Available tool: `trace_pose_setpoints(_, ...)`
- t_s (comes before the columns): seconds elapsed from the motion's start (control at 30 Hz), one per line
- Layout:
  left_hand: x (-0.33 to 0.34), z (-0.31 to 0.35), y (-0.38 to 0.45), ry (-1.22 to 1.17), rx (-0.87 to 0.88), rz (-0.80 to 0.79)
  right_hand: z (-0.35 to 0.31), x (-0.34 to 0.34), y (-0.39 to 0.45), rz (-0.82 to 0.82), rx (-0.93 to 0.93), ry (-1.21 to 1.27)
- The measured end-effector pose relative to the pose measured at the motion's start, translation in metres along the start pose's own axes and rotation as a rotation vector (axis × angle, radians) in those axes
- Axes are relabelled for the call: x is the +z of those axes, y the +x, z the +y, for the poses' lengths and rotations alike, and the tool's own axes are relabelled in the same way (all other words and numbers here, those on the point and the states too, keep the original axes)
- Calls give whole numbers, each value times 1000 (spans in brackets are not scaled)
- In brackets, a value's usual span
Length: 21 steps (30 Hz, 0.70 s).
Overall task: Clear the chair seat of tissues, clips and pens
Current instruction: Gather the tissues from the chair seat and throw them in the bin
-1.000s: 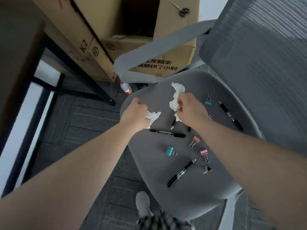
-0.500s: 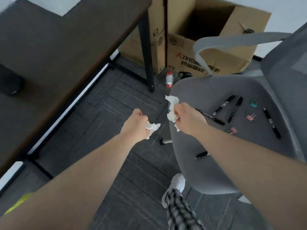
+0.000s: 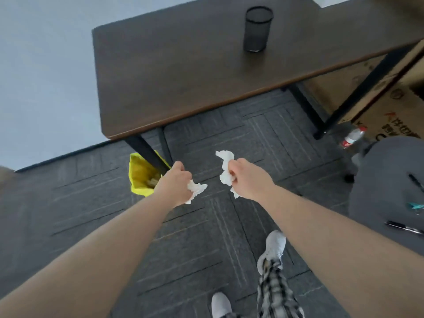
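My left hand (image 3: 175, 183) is closed around a crumpled white tissue (image 3: 196, 190) and hovers over the carpet beside a yellow bag-lined bin (image 3: 140, 174). My right hand (image 3: 245, 180) grips a second crumpled tissue (image 3: 226, 167), a little to the right of the left hand. The grey chair seat (image 3: 378, 180) shows at the right edge. On it lie a black pen (image 3: 403, 227), another pen (image 3: 415, 182) and a teal clip (image 3: 415, 206).
A dark wooden desk (image 3: 183, 72) with black legs stands ahead, with a black mesh pen cup (image 3: 258, 28) on top. A plastic bottle (image 3: 352, 136) stands on the floor near cardboard boxes (image 3: 390, 115) at right. My white shoes (image 3: 273, 249) are on the dark carpet.
The view has swung left, away from the chair. Both hands have carried their tissues off the seat and over the floor toward the yellow bin.
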<state>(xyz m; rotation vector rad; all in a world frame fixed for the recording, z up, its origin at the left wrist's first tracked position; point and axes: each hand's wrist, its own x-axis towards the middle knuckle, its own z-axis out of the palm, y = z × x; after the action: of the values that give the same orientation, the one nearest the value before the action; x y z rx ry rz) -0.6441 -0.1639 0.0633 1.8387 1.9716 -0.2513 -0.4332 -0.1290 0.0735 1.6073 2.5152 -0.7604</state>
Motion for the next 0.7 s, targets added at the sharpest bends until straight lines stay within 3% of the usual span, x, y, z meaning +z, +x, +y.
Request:
trace_pose_setpoints(0.27,14,-138,-60,-164,-245,-4,-146,44,42,-118,-213,-52)
trace_pose_setpoints(0.47,17,-198,-41,-233,-302,-31,-188,84,102,-225,-269,-101)
trace_pose_setpoints(0.7,13,-263,17,-292,-371,-84,-225,123,187,-319,-180,-54)
